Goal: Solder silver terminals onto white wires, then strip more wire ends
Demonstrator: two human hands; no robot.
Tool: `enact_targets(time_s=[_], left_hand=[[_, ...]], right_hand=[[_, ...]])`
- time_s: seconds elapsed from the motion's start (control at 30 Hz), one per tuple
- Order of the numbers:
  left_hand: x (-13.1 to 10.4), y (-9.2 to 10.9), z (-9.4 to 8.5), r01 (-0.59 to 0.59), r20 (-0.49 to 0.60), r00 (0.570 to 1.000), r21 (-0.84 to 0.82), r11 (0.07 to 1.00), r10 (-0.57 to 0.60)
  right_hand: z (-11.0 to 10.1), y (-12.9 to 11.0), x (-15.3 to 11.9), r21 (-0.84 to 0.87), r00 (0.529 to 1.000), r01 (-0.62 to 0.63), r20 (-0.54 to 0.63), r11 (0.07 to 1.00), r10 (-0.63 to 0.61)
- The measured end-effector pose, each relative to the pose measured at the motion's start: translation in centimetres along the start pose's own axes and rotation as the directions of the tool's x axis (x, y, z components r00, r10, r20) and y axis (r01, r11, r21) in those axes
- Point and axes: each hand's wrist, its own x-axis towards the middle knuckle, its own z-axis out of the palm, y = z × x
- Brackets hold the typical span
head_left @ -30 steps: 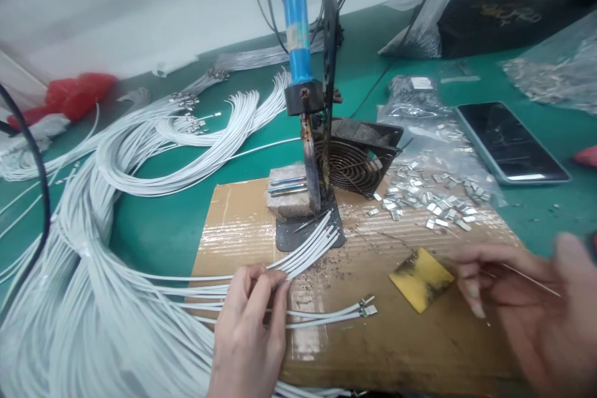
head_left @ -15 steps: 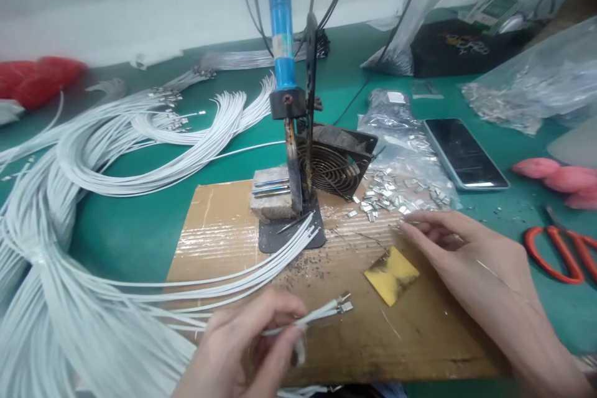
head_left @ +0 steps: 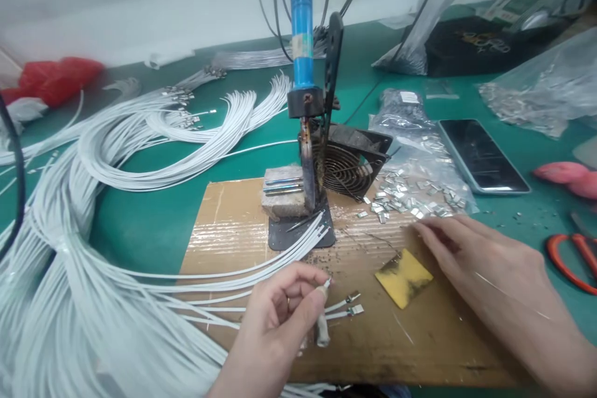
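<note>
My left hand (head_left: 286,317) is closed, with thumb and forefinger pinching the tip of a white cable (head_left: 327,283). Just beyond those fingers, two more white cables end in small metal connectors (head_left: 356,310) above the cardboard. A whitish tube-like piece (head_left: 322,331) shows beneath the thumb. My right hand (head_left: 480,267) has thumb and forefinger pressed together, near the scattered metal connectors (head_left: 396,196); whatever they hold is too small to make out. Between my hands lies a yellow sponge (head_left: 403,278) with black smudges. Several bare cable ends (head_left: 317,231) rest on the stand's black base.
A blue-handled soldering iron (head_left: 302,18) stands upright over a block (head_left: 282,202), with a small fan (head_left: 349,168) behind. Bundled white cables (head_left: 60,298) cover the left side. A phone (head_left: 485,155), red-handled scissors (head_left: 569,261) and plastic bags (head_left: 541,81) lie to the right.
The view has shifted, so most things appear further right. My left hand has moved forward and right, now pinching one cable tip beside the two connector-ended cables. My right hand stays near the connectors.
</note>
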Motion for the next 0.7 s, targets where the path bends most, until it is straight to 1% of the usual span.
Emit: enact_targets(time_s=[0.1, 0.23, 0.3, 0.37, 0.43, 0.47, 0.5, 0.57, 0.6, 0.63, 0.67, 0.7], left_hand=[[-0.3, 0.2, 0.0, -0.019, -0.012, 1.000, 0.000, 1.000, 0.019], [-0.5, 0.3, -0.2, -0.050, 0.030, 0.998, -0.013, 0.999, 0.051], [-0.6, 0.4, -0.3, -0.055, 0.039, 0.998, -0.035, 0.998, 0.057], [-0.7, 0.5, -0.3, -0.031, 0.034, 0.999, -0.070, 0.997, 0.034], [-0.8, 0.5, -0.4, 0.009, 0.022, 1.000, -0.110, 0.994, -0.007], [-0.8, 0.5, -0.4, 0.023, 0.010, 1.000, -0.121, 0.992, -0.022], [-0.8, 0.5, -0.4, 0.026, -0.003, 1.000, -0.124, 0.992, -0.027], [-0.8, 0.5, -0.4, 0.009, -0.008, 1.000, -0.113, 0.994, -0.010], [-0.8, 0.5, -0.4, -0.003, -0.006, 1.000, -0.101, 0.995, 0.002], [-0.9, 0.5, -0.4, -0.011, -0.004, 1.000, -0.089, 0.996, 0.011], [-0.9, 0.6, -0.4, -0.012, -0.006, 1.000, -0.080, 0.997, 0.012], [-1.0, 0.7, -0.3, -0.009, -0.013, 1.000, -0.073, 0.997, 0.008]], right_hand=[[0.2, -0.2, 1.1, -0.012, 0.999, -0.053, 0.009, 0.999, 0.053], [0.4, -0.7, 1.6, 0.049, 0.992, -0.126, 0.037, 0.991, 0.124], [0.2, -0.9, 1.2, 0.104, 0.986, -0.168, 0.040, 0.980, 0.164], [-0.1, -1.4, 0.3, 0.164, 0.975, -0.221, 0.015, 0.961, 0.221], [-0.4, -2.3, -0.9, 0.308, 0.955, -0.286, 0.014, 0.907, 0.296], [-0.5, -3.0, -1.5, 0.426, 0.945, -0.314, 0.049, 0.848, 0.325], [-0.6, -3.9, -2.0, 0.549, 0.936, -0.340, 0.120, 0.764, 0.330], [-0.9, -6.1, -2.9, 0.727, 0.923, -0.386, 0.303, 0.569, 0.240], [-1.0, -7.3, -3.2, 0.770, 0.901, -0.431, 0.391, 0.471, 0.185], [-1.1, -8.5, -3.4, 0.803, 0.889, -0.456, 0.434, 0.384, 0.148], [-1.2, -9.6, -3.5, 0.816, 0.864, -0.503, 0.488, 0.285, 0.124], [-1.3, -10.5, -3.5, 0.824, 0.848, -0.529, 0.516, 0.201, 0.120]])
